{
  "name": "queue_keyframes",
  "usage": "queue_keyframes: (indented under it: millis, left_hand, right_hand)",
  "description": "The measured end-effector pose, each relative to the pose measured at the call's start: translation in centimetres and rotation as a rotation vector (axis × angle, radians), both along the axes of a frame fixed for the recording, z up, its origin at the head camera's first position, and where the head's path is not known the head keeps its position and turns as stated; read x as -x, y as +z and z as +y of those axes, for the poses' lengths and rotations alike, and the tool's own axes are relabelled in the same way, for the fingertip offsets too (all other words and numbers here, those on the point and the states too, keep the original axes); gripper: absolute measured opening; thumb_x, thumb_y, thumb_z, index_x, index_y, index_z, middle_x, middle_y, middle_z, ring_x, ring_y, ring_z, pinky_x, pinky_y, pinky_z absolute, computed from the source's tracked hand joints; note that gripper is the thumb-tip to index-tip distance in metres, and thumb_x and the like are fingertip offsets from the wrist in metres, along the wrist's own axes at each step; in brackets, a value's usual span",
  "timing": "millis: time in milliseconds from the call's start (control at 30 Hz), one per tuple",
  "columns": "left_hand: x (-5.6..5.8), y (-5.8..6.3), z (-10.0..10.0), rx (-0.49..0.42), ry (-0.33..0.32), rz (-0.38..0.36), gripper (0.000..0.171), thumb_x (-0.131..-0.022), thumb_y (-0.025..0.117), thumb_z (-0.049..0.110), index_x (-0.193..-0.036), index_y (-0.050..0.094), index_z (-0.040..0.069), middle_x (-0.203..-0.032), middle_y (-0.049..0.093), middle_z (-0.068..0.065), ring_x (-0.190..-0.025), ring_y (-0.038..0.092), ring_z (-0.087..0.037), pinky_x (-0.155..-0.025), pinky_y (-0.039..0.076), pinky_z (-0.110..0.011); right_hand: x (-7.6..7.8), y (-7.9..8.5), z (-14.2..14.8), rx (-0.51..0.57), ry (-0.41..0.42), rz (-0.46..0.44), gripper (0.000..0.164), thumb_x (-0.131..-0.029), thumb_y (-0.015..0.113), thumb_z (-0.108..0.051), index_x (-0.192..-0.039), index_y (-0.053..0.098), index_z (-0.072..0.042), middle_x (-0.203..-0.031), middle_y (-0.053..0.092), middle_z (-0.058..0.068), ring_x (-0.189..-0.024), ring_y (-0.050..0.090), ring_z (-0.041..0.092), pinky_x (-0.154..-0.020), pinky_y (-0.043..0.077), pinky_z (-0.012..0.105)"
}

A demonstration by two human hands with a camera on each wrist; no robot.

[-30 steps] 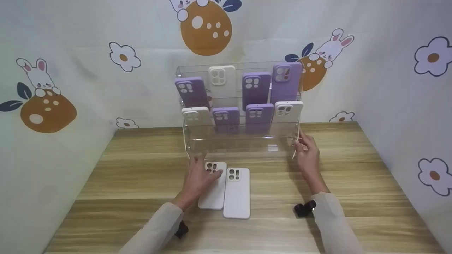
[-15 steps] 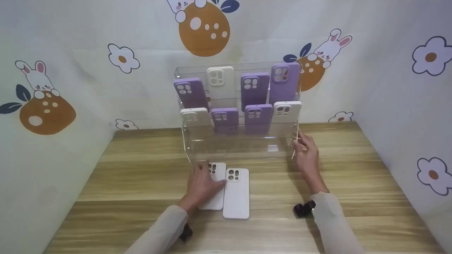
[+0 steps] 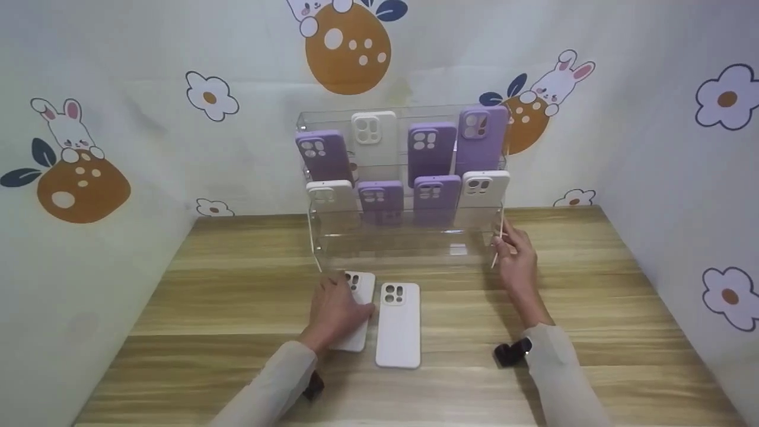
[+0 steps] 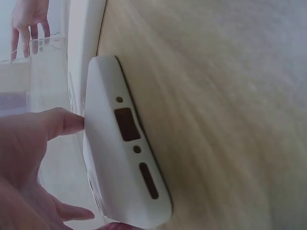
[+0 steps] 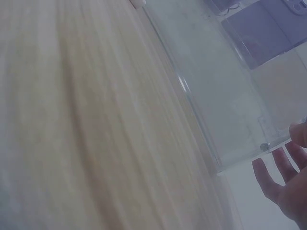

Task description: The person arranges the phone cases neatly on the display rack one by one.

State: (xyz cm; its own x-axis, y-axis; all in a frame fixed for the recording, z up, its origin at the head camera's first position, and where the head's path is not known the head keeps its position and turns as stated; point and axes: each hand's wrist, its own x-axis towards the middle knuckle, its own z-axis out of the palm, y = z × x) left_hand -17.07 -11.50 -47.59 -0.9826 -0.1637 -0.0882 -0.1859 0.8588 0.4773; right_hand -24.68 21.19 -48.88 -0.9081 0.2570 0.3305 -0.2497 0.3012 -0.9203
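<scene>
My left hand [image 3: 337,311] is over a white phone case [image 3: 358,317] lying on the table, and covers part of it. Its thumb and fingers grip the case by opposite long sides; the left wrist view shows the bottom end of this case [image 4: 127,148] with its port cutouts. A second white phone case [image 3: 398,329] lies just right of it, apart from it. Behind them stands a clear acrylic display stand [image 3: 403,243] with purple and white phone cases on its two upper tiers. At the stand's right side panel, my right hand [image 3: 517,256] pinches the edge between thumb and fingers.
The wood-grain table [image 3: 237,308] meets a patterned cloth backdrop [image 3: 255,160] close behind the stand. Upright cases, such as a light purple one [image 3: 481,139], lean in the upper tiers. Black wrist cameras hang below both sleeves.
The left hand has come down onto the left white phone case, closed round it and shifted it slightly left, widening the gap between the two cases. The right hand stays at the stand.
</scene>
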Motion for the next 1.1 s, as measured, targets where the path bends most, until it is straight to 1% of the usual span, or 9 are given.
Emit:
queue_keyframes:
  millis: [167, 333, 467, 567, 700, 833, 933, 1000, 1100]
  left_hand:
    - [0.1, 0.0, 0.0, 0.02, -0.012, 0.0, 0.101, -0.069, 0.083, 0.034, -0.148, 0.036, -0.007, -0.127, 0.054, -0.028, -0.12, 0.05, -0.042, -0.108, 0.044, -0.053]
    - [0.0, -0.1, 0.1, 0.025, -0.028, 0.04, 0.105, -0.065, 0.084, 0.035, -0.149, 0.037, -0.004, -0.125, 0.054, -0.027, -0.114, 0.051, -0.039, -0.099, 0.048, -0.051]
    - [-0.3, 0.1, 0.6, -0.009, -0.045, 0.084, 0.103, -0.064, 0.084, 0.035, -0.151, 0.038, 0.002, -0.127, 0.052, -0.025, -0.113, 0.05, -0.037, -0.096, 0.048, -0.049]
    - [-0.5, 0.7, 1.0, -0.032, -0.054, 0.132, 0.105, -0.062, 0.082, 0.033, -0.154, 0.036, 0.008, -0.129, 0.051, -0.023, -0.112, 0.049, -0.035, -0.093, 0.048, -0.047]
    - [-0.5, 2.0, 1.5, -0.043, -0.061, 0.198, 0.11, -0.061, 0.083, 0.034, -0.157, 0.032, 0.016, -0.13, 0.05, -0.023, -0.111, 0.048, -0.033, -0.087, 0.05, -0.043]
    - [-0.2, 3.0, 1.7, -0.065, -0.052, 0.243, 0.113, -0.062, 0.086, 0.034, -0.159, 0.027, 0.028, -0.132, 0.046, -0.025, -0.115, 0.048, -0.035, -0.082, 0.055, -0.042]
    - [0.2, 3.5, 1.7, -0.09, -0.043, 0.288, 0.115, -0.061, 0.087, 0.03, -0.158, 0.026, 0.034, -0.135, 0.042, -0.025, -0.118, 0.048, -0.037, -0.08, 0.057, -0.043]
    - [0.6, 3.8, 1.7, -0.108, -0.038, 0.329, 0.113, -0.06, 0.086, 0.027, -0.157, 0.029, 0.036, -0.135, 0.04, -0.024, -0.118, 0.046, -0.036, -0.081, 0.057, -0.043]
    - [1.3, 4.3, 1.8, -0.14, -0.032, 0.425, 0.108, -0.06, 0.084, 0.024, -0.155, 0.035, 0.034, -0.133, 0.04, -0.023, -0.119, 0.043, -0.036, -0.086, 0.056, -0.045]
  right_hand:
    - [0.0, 0.0, 0.0, 0.009, 0.015, -0.011, 0.048, -0.099, 0.057, 0.0, -0.145, 0.052, -0.012, -0.127, 0.059, 0.016, -0.111, 0.058, 0.02, -0.078, 0.052, 0.007]
    - [0.1, 0.0, 0.0, 0.014, 0.007, 0.006, 0.048, -0.098, 0.057, 0.002, -0.144, 0.054, -0.012, -0.125, 0.06, 0.017, -0.108, 0.059, 0.017, -0.077, 0.052, 0.007]
    - [0.2, -0.1, 0.0, 0.007, -0.013, 0.032, 0.047, -0.097, 0.059, 0.002, -0.142, 0.056, -0.012, -0.122, 0.062, 0.02, -0.107, 0.061, 0.022, -0.076, 0.052, 0.006]
    - [0.1, -0.1, 0.0, -0.014, -0.018, 0.029, 0.047, -0.098, 0.059, 0.001, -0.142, 0.055, -0.012, -0.123, 0.062, 0.019, -0.111, 0.061, 0.027, -0.076, 0.05, 0.005]
    - [0.0, 0.0, 0.0, -0.03, -0.012, -0.004, 0.048, -0.099, 0.058, -0.002, -0.145, 0.053, -0.015, -0.125, 0.06, 0.018, -0.115, 0.06, 0.029, -0.075, 0.049, 0.004]
    - [-0.3, 0.4, -0.1, -0.019, -0.011, -0.013, 0.048, -0.099, 0.057, -0.001, -0.145, 0.053, -0.014, -0.126, 0.06, 0.02, -0.117, 0.06, 0.032, -0.075, 0.048, 0.004]
    - [-0.2, 0.4, -0.1, -0.014, -0.01, -0.009, 0.049, -0.098, 0.058, 0.0, -0.145, 0.053, -0.014, -0.125, 0.06, 0.021, -0.118, 0.06, 0.034, -0.077, 0.047, 0.004]
    - [-0.2, 0.4, -0.1, -0.013, -0.011, -0.013, 0.048, -0.098, 0.058, 0.0, -0.144, 0.054, -0.014, -0.125, 0.061, 0.021, -0.118, 0.06, 0.034, -0.077, 0.047, 0.004]
    - [0.1, 0.0, 0.1, -0.005, -0.018, 0.002, 0.048, -0.098, 0.059, 0.0, -0.143, 0.055, -0.014, -0.123, 0.062, 0.02, -0.116, 0.061, 0.032, -0.077, 0.048, 0.004]
